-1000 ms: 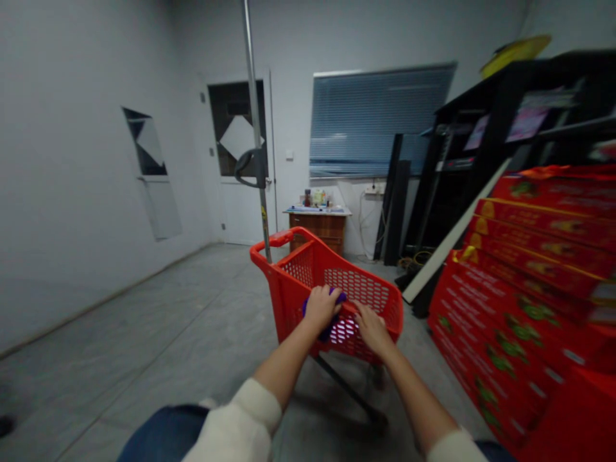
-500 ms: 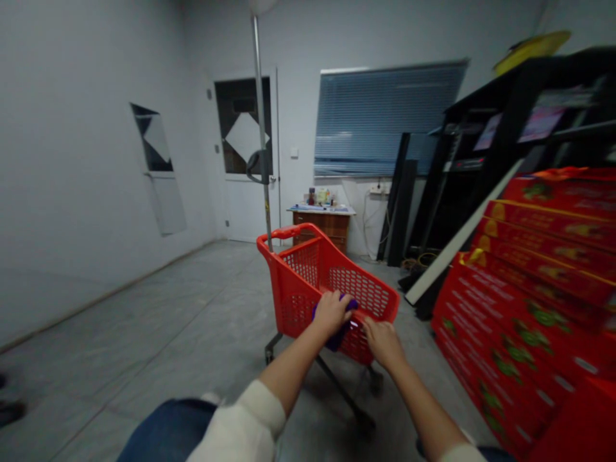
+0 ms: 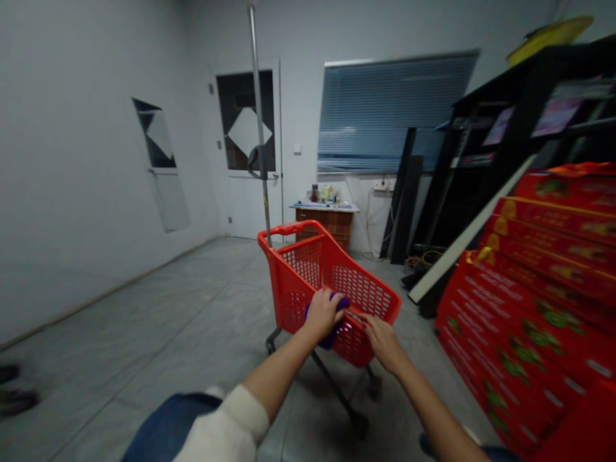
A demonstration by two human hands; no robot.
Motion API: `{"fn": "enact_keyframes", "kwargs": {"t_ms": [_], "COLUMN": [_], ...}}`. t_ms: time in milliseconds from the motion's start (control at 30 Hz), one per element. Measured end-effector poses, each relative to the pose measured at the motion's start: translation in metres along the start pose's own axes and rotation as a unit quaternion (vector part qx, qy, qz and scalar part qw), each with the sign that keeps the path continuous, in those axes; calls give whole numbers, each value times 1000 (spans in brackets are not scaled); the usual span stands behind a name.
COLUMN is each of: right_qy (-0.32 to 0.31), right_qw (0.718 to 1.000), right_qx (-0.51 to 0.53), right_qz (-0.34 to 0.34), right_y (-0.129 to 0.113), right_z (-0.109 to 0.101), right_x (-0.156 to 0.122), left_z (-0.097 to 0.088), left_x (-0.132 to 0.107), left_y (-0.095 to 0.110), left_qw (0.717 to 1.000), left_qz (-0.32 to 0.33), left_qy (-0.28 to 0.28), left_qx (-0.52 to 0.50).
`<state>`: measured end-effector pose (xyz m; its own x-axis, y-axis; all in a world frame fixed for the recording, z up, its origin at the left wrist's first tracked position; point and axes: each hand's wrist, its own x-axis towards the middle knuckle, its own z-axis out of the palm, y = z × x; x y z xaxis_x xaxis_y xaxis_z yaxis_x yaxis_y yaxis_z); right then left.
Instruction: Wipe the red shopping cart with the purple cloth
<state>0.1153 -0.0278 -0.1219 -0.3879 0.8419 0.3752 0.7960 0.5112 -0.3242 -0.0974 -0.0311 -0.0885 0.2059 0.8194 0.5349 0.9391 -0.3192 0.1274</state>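
Observation:
A red plastic shopping cart point(image 3: 293, 282) with perforated walls stands on the grey floor in front of me, its front rim towards me. My left hand point(image 3: 323, 314) is closed over a purple cloth point(image 3: 327, 339), pressing it onto the rim; part of the cloth hangs down outside the basket. A little to the right, my right hand point(image 3: 382, 337) grips the same rim near its corner, with the fingers curled over the edge. A tall metal pole point(image 3: 258, 96) rises by the cart's handle point(image 3: 289, 228).
Stacked red cartons point(image 3: 510, 346) stand close on the right, beside a black shelf point(image 3: 510, 102) and a leaning pale board point(image 3: 462, 237). A small wooden cabinet point(image 3: 323, 221) with bottles is at the back wall, near a white door point(image 3: 250, 205). Dark shoes point(image 3: 17, 399) show at far left.
My left hand and the purple cloth have slid slightly left along the rim. My right hand stays at the rim near the corner. The view has shifted a little.

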Motion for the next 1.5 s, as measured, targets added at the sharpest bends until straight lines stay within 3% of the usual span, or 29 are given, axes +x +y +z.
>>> {"fn": "enact_keyframes", "kwargs": {"t_ms": [133, 267, 400, 600, 667, 800, 933, 1067, 1233, 1300, 1500], "right_qy": [-22, -47, -32, 14, 27, 15, -41, -69, -93, -90, -58], "right_qw": [998, 996, 997, 995, 994, 993, 989, 989, 988, 988, 990], "right_qx": [-61, -72, -53, -98, -105, -114, -108, -98, -107, -109, -125], "right_qz": [9, -34, -44, -19, -19, -27, -93, -90, -55, -54, -29], "right_y": [34, 44, 39, 33, 28, 8, -8, -8, 1, 2, -6], "right_z": [-14, -18, -12, 6, 9, 1, -17, -25, -22, -20, -12], "right_x": [7, 4, -1, 3, 0, -9, -8, 2, 8, 7, 3], "left_z": [-3, -4, 0, 11, 11, -2, -16, -15, -6, -6, -8], "left_x": [0, 16, 27, 17, 16, 22, 25, 10, -6, -1, 26], "left_y": [-8, -31, -36, 3, 7, -19, -46, -36, -10, -14, -49], "left_qw": [999, 1000, 1000, 996, 992, 992, 995, 996, 991, 990, 996], "left_qz": [34, 17, 6, 71, 96, 68, 18, 20, 95, 100, 18], "left_qy": [-16, -20, -26, -59, -76, -103, -91, -83, -78, -85, -74], "left_qx": [-22, -9, -3, -17, -28, -38, -41, -35, -49, -48, -49]}}
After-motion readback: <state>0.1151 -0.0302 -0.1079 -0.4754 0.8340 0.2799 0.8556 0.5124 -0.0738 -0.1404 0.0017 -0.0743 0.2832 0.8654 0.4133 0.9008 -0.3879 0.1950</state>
